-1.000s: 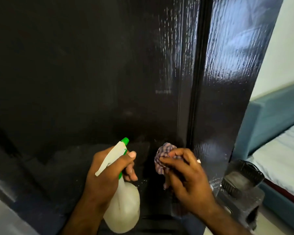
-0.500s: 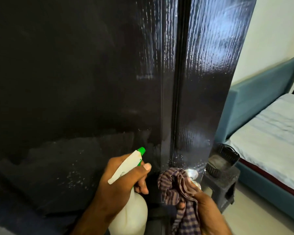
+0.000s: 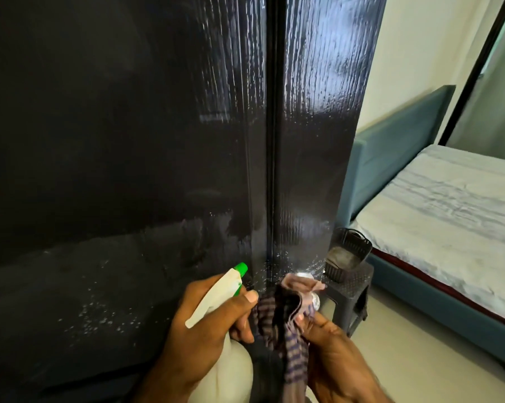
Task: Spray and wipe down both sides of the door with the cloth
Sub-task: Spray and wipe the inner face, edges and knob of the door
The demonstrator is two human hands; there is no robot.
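gripping spray bottle (image 3: pixel 216 289) left, cloth (image 3: pixel 286 318) right, at door (image 3: pixel 129 141).

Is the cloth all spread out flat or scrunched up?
Scrunched up. The striped cloth is bunched in folds in the right hand, its top draped over a shiny knob by the dark door.

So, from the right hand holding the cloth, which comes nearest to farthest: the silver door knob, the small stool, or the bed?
From the right hand:
1. Silver door knob, just above the cloth.
2. Small stool, to the right on the floor.
3. Bed, far right.
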